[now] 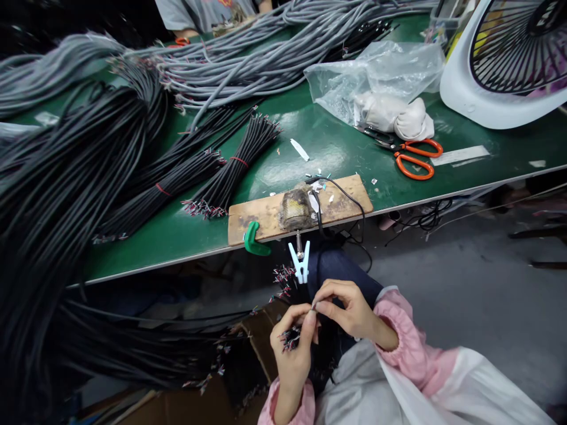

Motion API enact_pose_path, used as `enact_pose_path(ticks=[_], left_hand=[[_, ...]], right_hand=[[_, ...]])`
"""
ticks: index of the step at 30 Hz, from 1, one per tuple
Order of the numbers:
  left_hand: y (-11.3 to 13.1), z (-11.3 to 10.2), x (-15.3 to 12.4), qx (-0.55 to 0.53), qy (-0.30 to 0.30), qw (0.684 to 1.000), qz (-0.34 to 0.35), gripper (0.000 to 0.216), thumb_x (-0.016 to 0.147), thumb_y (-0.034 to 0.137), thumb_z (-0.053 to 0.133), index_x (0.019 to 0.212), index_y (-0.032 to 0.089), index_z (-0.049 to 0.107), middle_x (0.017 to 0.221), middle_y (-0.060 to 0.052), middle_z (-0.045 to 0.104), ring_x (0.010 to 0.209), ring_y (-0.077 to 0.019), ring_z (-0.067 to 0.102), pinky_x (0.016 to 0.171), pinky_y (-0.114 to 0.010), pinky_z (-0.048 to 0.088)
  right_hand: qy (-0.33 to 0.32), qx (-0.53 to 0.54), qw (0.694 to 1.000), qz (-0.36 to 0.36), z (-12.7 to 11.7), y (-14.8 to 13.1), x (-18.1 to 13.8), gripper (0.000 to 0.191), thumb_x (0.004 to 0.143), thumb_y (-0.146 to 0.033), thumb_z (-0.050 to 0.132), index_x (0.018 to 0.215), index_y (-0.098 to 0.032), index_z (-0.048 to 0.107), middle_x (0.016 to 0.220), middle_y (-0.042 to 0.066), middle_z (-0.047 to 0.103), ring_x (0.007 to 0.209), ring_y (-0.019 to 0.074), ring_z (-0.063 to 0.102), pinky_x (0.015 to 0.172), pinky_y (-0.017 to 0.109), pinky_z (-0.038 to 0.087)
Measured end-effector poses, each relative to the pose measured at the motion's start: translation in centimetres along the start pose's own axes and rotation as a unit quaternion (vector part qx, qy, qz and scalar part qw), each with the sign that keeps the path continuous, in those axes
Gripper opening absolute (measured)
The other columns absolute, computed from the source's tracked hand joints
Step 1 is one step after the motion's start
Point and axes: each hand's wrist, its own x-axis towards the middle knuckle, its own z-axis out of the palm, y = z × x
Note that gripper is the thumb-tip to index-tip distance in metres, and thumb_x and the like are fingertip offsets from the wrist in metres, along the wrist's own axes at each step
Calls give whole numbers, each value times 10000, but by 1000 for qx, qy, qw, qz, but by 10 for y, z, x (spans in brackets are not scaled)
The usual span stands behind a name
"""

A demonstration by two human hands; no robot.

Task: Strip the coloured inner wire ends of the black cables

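Observation:
Above my lap, my left hand [293, 348] is closed around a bunch of black cables [290, 337] whose stripped ends show coloured wires. Its thumb and forefinger meet the fingertips of my right hand [343, 307], pinched on a thin wire end there. Just beyond the hands, a light blue clothes peg [300, 262] hangs from a metal rod at the table edge. The rod comes out of a worn, tape-wrapped block [296, 209] on a wooden board [257, 215]. More wire ends [286, 280] stick up beside the peg.
Black cable bundles [241, 159] and grey cables [248, 65] cover the table's left and back. Orange-handled scissors [414, 156], a plastic bag [376, 71] and a white fan [469, 88] stand right. A green clamp [254, 239] grips the board. A person [204, 15] sits opposite.

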Motion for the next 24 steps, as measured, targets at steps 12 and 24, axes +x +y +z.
enact_pose_path(ticks=[12, 24], left_hand=[[0, -2, 3, -3, -6, 1000, 16, 197, 894, 327, 687, 768, 177, 709, 536, 42, 581, 444, -103, 520, 470, -197, 430], [-3, -6, 1, 14, -21, 1000, 6, 271, 886, 328, 678, 663, 175, 650, 564, 32, 546, 523, -118, 489, 517, -217, 391]], right_hand=[[-4, 2, 1000, 20, 3, 3, -1, 254, 942, -392, 639, 946, -161, 743, 802, 59, 693, 655, 151, 591, 607, 265, 477], [-7, -13, 1000, -6, 4, 1, 1, 200, 900, -306, 634, 764, -166, 674, 671, 25, 613, 593, 143, 539, 565, 262, 445]])
